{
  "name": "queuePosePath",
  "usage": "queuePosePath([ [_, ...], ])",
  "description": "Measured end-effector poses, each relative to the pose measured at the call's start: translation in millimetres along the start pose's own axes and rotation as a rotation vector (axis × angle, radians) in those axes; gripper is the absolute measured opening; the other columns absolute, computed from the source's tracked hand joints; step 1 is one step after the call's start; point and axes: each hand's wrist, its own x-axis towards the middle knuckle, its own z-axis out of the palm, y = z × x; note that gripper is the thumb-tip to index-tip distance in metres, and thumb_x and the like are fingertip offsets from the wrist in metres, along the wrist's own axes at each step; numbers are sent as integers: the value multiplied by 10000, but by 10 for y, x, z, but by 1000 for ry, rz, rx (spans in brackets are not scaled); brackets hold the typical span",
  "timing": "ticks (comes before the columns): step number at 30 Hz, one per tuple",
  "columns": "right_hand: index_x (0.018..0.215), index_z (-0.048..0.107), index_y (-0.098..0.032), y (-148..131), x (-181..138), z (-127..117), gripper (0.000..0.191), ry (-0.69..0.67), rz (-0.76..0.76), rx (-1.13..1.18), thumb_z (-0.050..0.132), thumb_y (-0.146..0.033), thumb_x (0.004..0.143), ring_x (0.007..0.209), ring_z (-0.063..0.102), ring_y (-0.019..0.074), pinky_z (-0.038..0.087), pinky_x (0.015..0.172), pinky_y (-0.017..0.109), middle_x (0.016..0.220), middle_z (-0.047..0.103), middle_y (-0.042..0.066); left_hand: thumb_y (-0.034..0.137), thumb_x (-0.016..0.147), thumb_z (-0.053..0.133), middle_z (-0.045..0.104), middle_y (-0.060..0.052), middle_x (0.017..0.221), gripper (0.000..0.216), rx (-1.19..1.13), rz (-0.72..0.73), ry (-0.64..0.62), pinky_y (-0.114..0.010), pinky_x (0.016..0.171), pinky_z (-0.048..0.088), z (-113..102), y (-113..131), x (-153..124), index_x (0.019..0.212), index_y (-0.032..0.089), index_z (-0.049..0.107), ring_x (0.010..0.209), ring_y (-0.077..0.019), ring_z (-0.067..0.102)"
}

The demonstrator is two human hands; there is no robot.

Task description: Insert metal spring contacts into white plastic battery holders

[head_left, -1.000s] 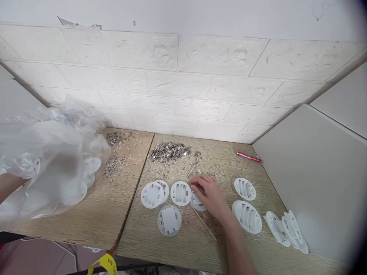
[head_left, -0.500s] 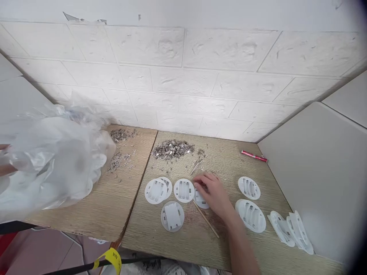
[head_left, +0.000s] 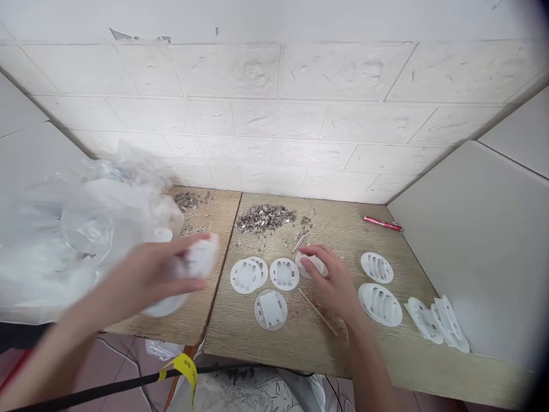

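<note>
My left hand (head_left: 154,274) is blurred by motion in front of the plastic bag (head_left: 64,234) and is closed on white round discs (head_left: 195,260). My right hand (head_left: 334,280) rests on the wooden table (head_left: 300,337), its fingers curled over one white round battery holder (head_left: 312,263). Left of it lie three more white battery holders (head_left: 284,273) in a loose group, and one (head_left: 270,309) nearer me. A thin wooden stick (head_left: 318,303) lies under my right wrist.
Piles of small metal contacts (head_left: 266,217) lie near the brick wall. Two battery holders (head_left: 380,302) and several white covers (head_left: 437,327) sit at the right by a grey panel. A red pen (head_left: 383,224) lies at the back right. A strap with a yellow tag (head_left: 182,369) crosses below the table edge.
My left hand has come out of the plastic bag toward the centre holding white discs. My right hand stayed on the battery holder. The camera tilted slightly.
</note>
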Motion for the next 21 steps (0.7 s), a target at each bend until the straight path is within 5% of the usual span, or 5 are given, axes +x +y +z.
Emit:
queuePosePath([
  [2, 1188, 583, -273, -140, -96, 65, 320, 13, 24, 207, 476, -422, 925, 1059, 580, 208, 468, 910, 369, 1167, 626, 56, 482, 581, 806, 666, 29, 723, 667, 320, 234, -420, -235, 605, 412, 449, 116, 222, 1201, 306, 636, 670, -166, 587],
  [3, 1241, 549, -281, -189, -140, 112, 355, 18, 32, 316, 463, -431, 931, 1074, 582, 204, 478, 907, 364, 1200, 619, 57, 506, 636, 765, 692, 6, 822, 670, 408, 335, -510, -257, 630, 422, 677, 167, 282, 1261, 336, 589, 730, -195, 612],
  [8, 1236, 571, -261, -155, -259, 376, 389, 199, 202, 536, 478, -464, 917, 1170, 549, 216, 461, 968, 374, 1283, 593, 60, 605, 785, 576, 672, -69, 1076, 722, 503, 566, -593, -352, 770, 467, 1432, 224, 277, 1418, 305, 400, 971, -271, 623],
  [13, 1201, 608, -234, 83, -286, 443, 424, 357, 378, 556, 551, -481, 861, 1129, 575, 243, 469, 949, 400, 1232, 628, 75, 603, 835, 505, 604, -112, 1232, 772, 491, 593, -560, -408, 832, 477, 1589, 84, 254, 1472, 238, 269, 1101, -298, 574],
  [21, 1087, 674, -223, 227, -332, 367, 351, 402, 384, 452, 591, -441, 825, 1095, 591, 252, 465, 946, 432, 1156, 672, 76, 476, 900, 481, 599, -106, 1205, 518, 336, 738, -454, -446, 969, 421, 1594, -48, 219, 1341, 206, 439, 1152, -258, 513],
])
